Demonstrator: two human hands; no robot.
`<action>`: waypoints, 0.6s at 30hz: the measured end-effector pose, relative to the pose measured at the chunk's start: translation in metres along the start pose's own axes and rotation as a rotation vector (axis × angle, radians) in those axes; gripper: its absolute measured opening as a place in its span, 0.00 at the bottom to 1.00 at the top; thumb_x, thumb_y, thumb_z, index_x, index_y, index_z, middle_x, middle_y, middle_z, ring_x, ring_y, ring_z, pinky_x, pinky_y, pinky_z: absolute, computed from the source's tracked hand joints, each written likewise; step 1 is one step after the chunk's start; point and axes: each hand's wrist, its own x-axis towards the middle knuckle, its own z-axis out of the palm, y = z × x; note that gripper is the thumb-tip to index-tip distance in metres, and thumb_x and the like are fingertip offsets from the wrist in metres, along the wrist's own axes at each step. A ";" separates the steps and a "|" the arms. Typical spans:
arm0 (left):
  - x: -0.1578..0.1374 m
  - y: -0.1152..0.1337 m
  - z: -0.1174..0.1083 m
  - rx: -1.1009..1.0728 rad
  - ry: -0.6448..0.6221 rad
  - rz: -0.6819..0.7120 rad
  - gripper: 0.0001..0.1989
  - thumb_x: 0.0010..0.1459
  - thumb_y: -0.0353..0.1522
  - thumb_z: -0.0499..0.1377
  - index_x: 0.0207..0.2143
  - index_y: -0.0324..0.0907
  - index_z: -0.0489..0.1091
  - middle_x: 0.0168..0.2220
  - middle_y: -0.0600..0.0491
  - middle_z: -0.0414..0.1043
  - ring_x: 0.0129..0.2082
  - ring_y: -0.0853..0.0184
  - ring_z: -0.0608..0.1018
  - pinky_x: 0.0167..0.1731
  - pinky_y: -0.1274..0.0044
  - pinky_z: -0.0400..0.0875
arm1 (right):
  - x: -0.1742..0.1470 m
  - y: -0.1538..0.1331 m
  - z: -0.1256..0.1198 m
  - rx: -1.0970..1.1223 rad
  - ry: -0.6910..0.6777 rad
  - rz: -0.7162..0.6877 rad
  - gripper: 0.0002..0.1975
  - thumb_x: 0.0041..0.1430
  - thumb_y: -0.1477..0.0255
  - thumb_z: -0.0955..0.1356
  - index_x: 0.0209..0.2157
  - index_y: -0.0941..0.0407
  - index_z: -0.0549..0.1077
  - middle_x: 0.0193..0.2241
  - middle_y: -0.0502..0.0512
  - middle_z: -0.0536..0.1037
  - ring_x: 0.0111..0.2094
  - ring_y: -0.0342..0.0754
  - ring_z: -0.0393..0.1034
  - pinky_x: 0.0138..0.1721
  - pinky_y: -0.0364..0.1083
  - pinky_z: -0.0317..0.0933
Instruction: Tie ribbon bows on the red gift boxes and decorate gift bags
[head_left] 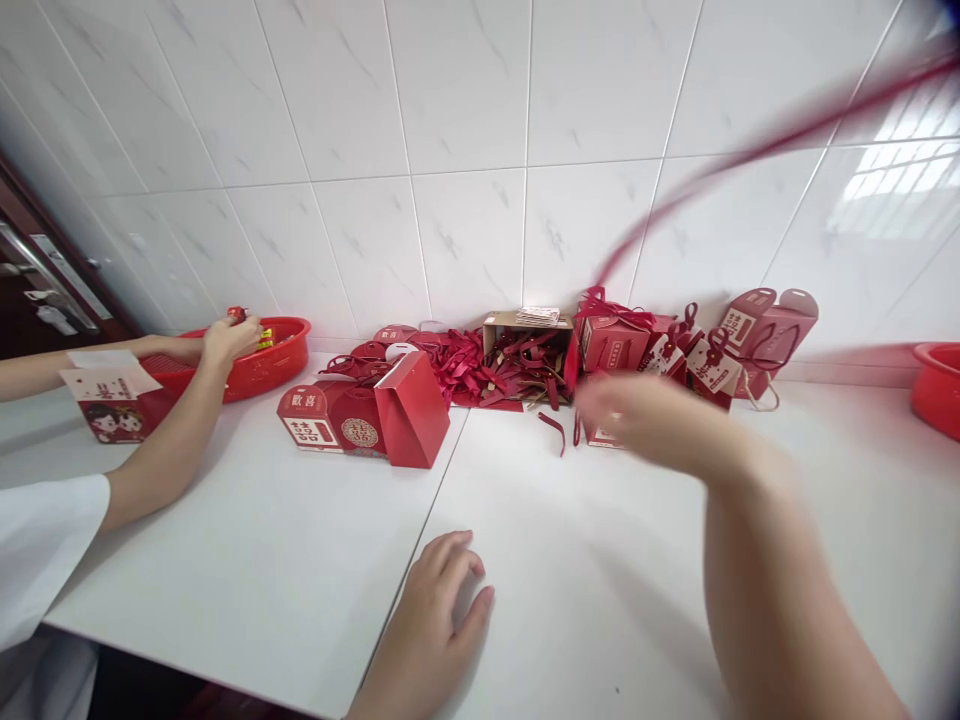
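Note:
My left hand [439, 610] rests on the white table with its fingers loosely curved and the thumb apart, holding nothing. My right hand [637, 420], smeared by motion, is raised in front of the red gift boxes. Its fingertips appear closed on a long red ribbon [705, 175], which sweeps in a blurred arc toward the upper right. Behind the hand, a red box [611, 345] is partly hidden. A heap of red ribbons [465, 365] lies by the wall, beside an open cardboard box [514, 320] full of dark red straps.
Red printed boxes [337, 420] stand left of centre, and more gift boxes [776, 330] at the right. A co-worker's hand [232, 335] holds a small red item over a red basket [289, 360], near an open box [116, 405]. Another red basket [937, 390] sits far right.

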 end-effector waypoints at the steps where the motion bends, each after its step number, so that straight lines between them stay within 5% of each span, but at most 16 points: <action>1: 0.000 0.000 0.000 -0.002 0.002 0.002 0.08 0.62 0.35 0.51 0.37 0.47 0.70 0.56 0.48 0.67 0.58 0.56 0.69 0.53 0.62 0.71 | 0.003 -0.008 0.000 0.001 -0.036 0.000 0.12 0.60 0.62 0.68 0.29 0.55 0.76 0.27 0.51 0.77 0.25 0.44 0.71 0.25 0.43 0.66; 4: -0.001 -0.001 0.000 -0.004 -0.012 -0.002 0.08 0.62 0.35 0.51 0.37 0.47 0.69 0.57 0.49 0.66 0.59 0.56 0.68 0.54 0.61 0.71 | 0.013 -0.028 -0.005 0.040 -0.161 0.029 0.17 0.60 0.62 0.66 0.21 0.54 0.75 0.19 0.51 0.73 0.19 0.44 0.67 0.18 0.43 0.58; 12: -0.001 0.001 -0.002 -0.011 0.008 0.024 0.08 0.61 0.34 0.52 0.38 0.47 0.70 0.56 0.48 0.68 0.57 0.56 0.70 0.52 0.62 0.72 | 0.012 -0.045 -0.035 0.106 -0.543 0.280 0.22 0.60 0.60 0.64 0.16 0.54 0.72 0.15 0.50 0.64 0.15 0.42 0.55 0.16 0.43 0.47; 15: -0.002 0.002 -0.003 0.001 0.002 0.023 0.08 0.61 0.34 0.52 0.37 0.46 0.70 0.55 0.47 0.68 0.57 0.56 0.71 0.52 0.62 0.72 | 0.013 -0.046 -0.036 0.177 -0.575 0.312 0.22 0.59 0.60 0.64 0.16 0.55 0.70 0.14 0.48 0.59 0.14 0.40 0.49 0.15 0.43 0.43; 18: -0.001 0.003 -0.002 0.015 -0.014 0.007 0.08 0.62 0.35 0.51 0.38 0.47 0.69 0.56 0.48 0.67 0.58 0.56 0.70 0.52 0.62 0.72 | 0.013 -0.037 -0.038 0.275 -0.552 0.334 0.22 0.58 0.58 0.66 0.16 0.55 0.70 0.14 0.48 0.63 0.14 0.40 0.53 0.16 0.43 0.46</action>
